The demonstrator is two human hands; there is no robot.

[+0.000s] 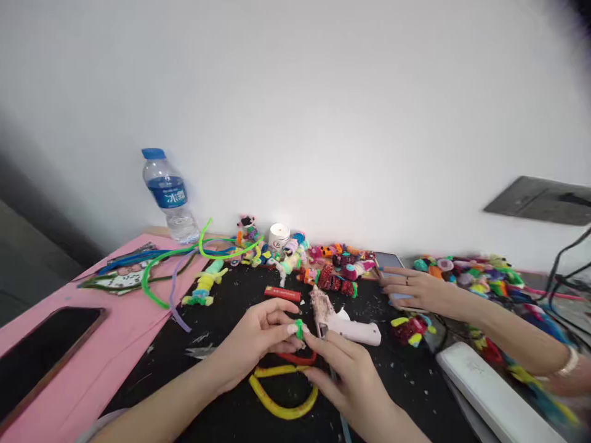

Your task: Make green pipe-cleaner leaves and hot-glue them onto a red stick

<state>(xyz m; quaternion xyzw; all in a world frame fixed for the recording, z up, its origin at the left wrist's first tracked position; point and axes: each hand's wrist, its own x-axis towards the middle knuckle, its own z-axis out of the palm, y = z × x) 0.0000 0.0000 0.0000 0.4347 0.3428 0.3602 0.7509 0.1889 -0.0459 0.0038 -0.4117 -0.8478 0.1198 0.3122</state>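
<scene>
Fingertips (290, 330) of left hand (258, 339), right hand (345, 370) half-hide green piece (300, 328); shape unclear

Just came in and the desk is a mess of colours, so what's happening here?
A person is working over a black mat. Their left hand pinches a small green piece, and the right hand touches it with its fingers from the other side. A white glue gun lies just behind, and a yellow pipe cleaner loop lies under the hands. Another person's hand rests flat at the right, near a row of fuzzy figures.
</scene>
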